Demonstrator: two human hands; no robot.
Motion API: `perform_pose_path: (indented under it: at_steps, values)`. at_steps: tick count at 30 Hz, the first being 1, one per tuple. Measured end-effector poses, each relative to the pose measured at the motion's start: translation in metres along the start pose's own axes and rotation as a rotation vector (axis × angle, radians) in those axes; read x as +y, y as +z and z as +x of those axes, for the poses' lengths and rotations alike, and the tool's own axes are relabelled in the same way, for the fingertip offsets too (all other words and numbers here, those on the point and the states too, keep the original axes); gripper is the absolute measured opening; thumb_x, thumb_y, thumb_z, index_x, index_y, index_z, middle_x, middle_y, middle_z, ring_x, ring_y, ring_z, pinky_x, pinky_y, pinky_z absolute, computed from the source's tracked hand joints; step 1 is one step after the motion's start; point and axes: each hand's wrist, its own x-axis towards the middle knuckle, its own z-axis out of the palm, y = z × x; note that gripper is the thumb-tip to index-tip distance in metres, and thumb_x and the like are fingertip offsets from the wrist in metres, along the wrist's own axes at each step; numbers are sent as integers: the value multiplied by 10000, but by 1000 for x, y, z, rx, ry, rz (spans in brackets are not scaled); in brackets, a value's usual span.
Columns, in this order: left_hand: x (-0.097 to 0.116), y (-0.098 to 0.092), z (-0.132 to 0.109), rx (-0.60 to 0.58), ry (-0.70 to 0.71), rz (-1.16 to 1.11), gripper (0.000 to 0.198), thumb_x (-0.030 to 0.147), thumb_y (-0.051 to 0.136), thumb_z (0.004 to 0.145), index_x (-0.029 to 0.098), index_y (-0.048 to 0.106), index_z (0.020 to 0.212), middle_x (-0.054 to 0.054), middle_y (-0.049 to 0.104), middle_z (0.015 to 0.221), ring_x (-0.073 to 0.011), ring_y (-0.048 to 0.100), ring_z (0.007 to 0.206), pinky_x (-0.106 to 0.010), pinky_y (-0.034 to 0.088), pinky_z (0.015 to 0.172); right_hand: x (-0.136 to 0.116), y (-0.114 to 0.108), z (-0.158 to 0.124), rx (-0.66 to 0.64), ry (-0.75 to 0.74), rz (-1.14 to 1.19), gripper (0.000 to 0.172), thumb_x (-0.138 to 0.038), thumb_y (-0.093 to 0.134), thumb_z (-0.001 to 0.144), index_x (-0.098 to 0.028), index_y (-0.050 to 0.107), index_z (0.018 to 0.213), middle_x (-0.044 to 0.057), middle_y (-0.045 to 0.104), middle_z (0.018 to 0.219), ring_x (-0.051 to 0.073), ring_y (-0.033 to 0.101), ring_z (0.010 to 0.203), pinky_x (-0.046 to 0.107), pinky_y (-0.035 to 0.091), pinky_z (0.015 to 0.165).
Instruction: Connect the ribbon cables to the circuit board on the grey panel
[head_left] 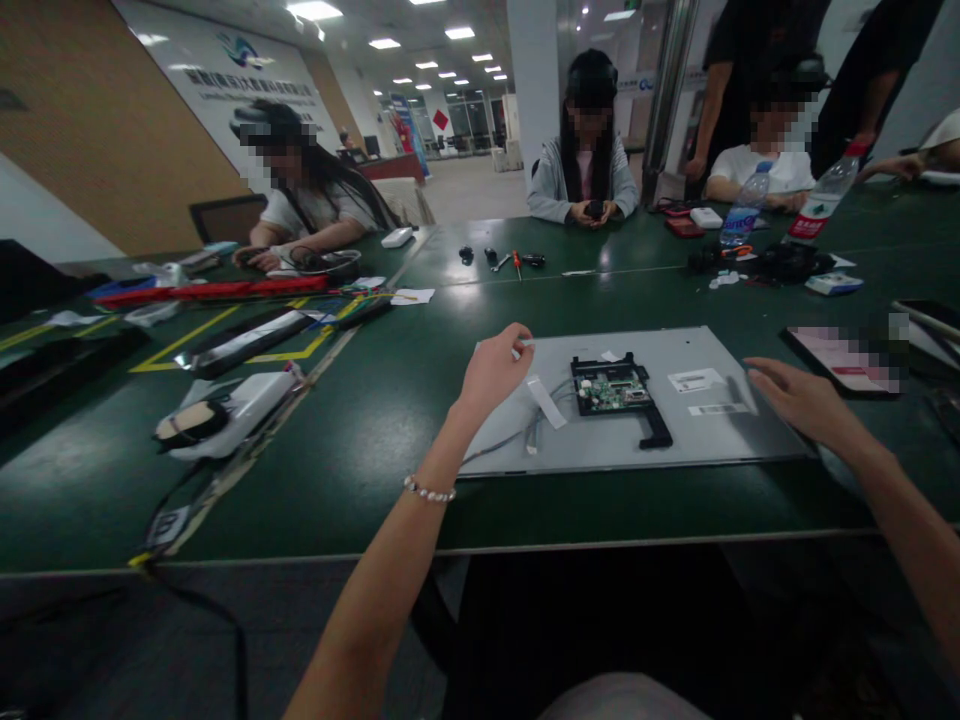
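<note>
A flat silver-grey display panel (720,370) lies back side up on the green table in front of me. On it sits a green circuit board (615,388) in a black plastic frame (658,430). Grey cables (517,435) run left from the board, beside a white strip (547,402). My left hand (496,368) is at the panel's far left corner, fingers loosely curled and apart, with nothing seen in them. Beside the right edge is my right hand (806,402), fingers stretched toward the panel and holding nothing. Whether either hand touches the panel I cannot tell.
A screwdriver (516,263) and several small tools lie across the table. Bottles (829,195) stand at the far right, near a tablet-like device (844,358). To the left are a white device (232,412) and a red strip (225,290). Several people sit around the table.
</note>
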Motion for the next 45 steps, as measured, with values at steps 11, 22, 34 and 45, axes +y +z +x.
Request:
perform_pose_path:
  at_steps: [11, 22, 34, 45]
  values:
    - [-23, -4, -5, -186, -406, 424, 336, 201, 363, 903, 164, 556, 1176, -170, 683, 1052, -334, 618, 1048, -644, 321, 971, -37, 10, -11, -172, -122, -158, 687, -647, 350, 890, -223, 463, 1418, 133, 537, 1396, 405, 539, 1201, 632, 371, 1014]
    - [-9, 2, -6, -125, -295, 324, 337, 198, 358, 913, 194, 559, 1183, -128, 680, 1109, -302, 592, 1103, -643, 284, 1008, -38, 2, -21, -541, -378, -225, 823, -726, 483, 797, -430, 199, 1510, -49, 59, 1607, 447, 109, 1424, 675, 206, 1105]
    - [-10, 6, -8, -18, -283, 314, 307, 176, 372, 917, 202, 581, 1141, -128, 684, 1088, -282, 590, 1106, -603, 278, 1030, -88, 18, -26, -565, -421, -178, 868, -768, 487, 776, -427, 182, 1514, -48, -26, 1614, 489, 33, 1414, 681, 172, 1109]
    - [0, 12, -11, 28, -167, 332, 307, 170, 374, 940, 178, 571, 1176, -125, 670, 1125, -257, 547, 1158, -568, 236, 1078, -155, 53, -2, -556, -459, -200, 868, -834, 385, 769, -420, 206, 1511, 18, 65, 1625, 506, 24, 1416, 706, 75, 1097]
